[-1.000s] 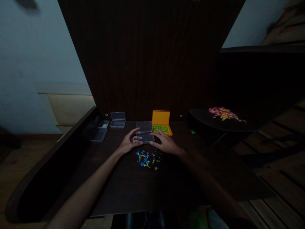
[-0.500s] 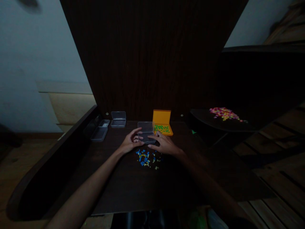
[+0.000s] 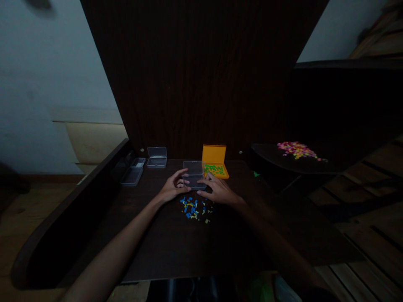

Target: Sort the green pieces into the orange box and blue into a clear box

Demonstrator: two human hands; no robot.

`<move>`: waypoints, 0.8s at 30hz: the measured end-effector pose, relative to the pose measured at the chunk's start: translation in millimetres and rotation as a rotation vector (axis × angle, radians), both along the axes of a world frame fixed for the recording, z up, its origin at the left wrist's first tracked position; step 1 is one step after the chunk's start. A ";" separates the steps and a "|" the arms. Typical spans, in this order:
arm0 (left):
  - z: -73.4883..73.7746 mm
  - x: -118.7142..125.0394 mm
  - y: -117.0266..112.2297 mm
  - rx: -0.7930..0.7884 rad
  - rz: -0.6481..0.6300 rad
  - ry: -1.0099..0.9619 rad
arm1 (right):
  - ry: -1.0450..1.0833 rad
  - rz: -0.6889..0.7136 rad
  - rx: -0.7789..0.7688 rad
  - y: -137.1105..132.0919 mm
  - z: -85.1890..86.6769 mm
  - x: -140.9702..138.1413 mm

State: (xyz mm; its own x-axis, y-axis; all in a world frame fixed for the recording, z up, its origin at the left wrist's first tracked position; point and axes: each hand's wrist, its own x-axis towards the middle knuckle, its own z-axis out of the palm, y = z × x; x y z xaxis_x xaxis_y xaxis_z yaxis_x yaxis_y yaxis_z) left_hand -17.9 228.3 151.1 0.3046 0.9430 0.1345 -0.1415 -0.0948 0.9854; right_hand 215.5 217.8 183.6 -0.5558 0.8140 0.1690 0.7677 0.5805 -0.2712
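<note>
A clear plastic box (image 3: 194, 168) with its lid raised is between my two hands. My left hand (image 3: 174, 186) is closed on the box's left side, thumb along the near edge and fingers at the wall. At the right side my right hand (image 3: 217, 189) grips the near right corner, with its index finger reaching over the rim. Just in front of the box lies a loose pile of small blue, yellow and pale pieces (image 3: 191, 209). Behind my right hand stands an open orange box (image 3: 214, 154) with small green pieces in it.
Another open clear box (image 3: 156, 162) stands at the back left, beside a further clear box (image 3: 131, 176) near the raised side panel (image 3: 72, 209). Pink and yellow pieces (image 3: 297, 149) are heaped on a dark shelf (image 3: 270, 155) to the right. A dark panel (image 3: 201, 84) closes off the back.
My right index finger has drawn back slightly to the right over the box. Both hands stay at the clear box, and the other things have not moved.
</note>
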 end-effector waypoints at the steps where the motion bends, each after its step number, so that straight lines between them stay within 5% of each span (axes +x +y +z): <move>1: -0.2 0.2 0.1 -0.001 -0.003 0.000 | -0.008 -0.010 0.005 -0.1 -0.8 -0.4; 8: 0.0 1.3 0.0 0.013 -0.002 -0.018 | 0.016 -0.006 0.019 -1.8 0.1 -2.3; 16: -0.2 2.3 1.1 -0.004 0.080 -0.008 | 0.285 0.093 0.123 0.5 8.0 7.8; 24: -1.3 2.9 2.4 0.013 0.141 -0.012 | 0.063 0.226 -0.034 -4.7 2.4 -7.7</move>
